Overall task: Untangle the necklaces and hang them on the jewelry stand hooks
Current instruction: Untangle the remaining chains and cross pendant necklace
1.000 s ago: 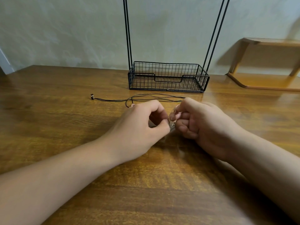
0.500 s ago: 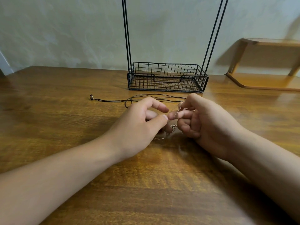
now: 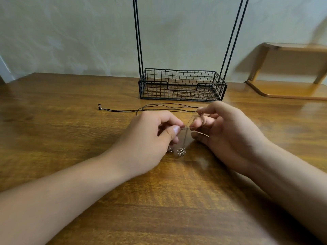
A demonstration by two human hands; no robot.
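A thin metal chain necklace [image 3: 185,137] is stretched between my two hands just above the wooden table [image 3: 70,131]. My left hand [image 3: 150,137] pinches it between thumb and forefinger. My right hand [image 3: 224,131] pinches its other side, and the chain also runs up to that hand's forefinger. A small pendant or clasp cluster [image 3: 181,151] hangs down to the table between the hands. A black cord necklace [image 3: 159,107] lies flat behind the hands, its bead end [image 3: 100,106] at the left. The black jewelry stand [image 3: 182,85] stands behind; its hooks are out of view.
The stand has a wire basket base [image 3: 212,89] and two pairs of thin uprights [image 3: 138,41] rising out of frame. A wooden shelf [image 3: 290,71] sits at the back right against the pale wall.
My hands have drawn slightly apart, and the chain now runs taut between their fingertips. The pendant cluster has dropped lower, down to the table. The black cord has not moved.
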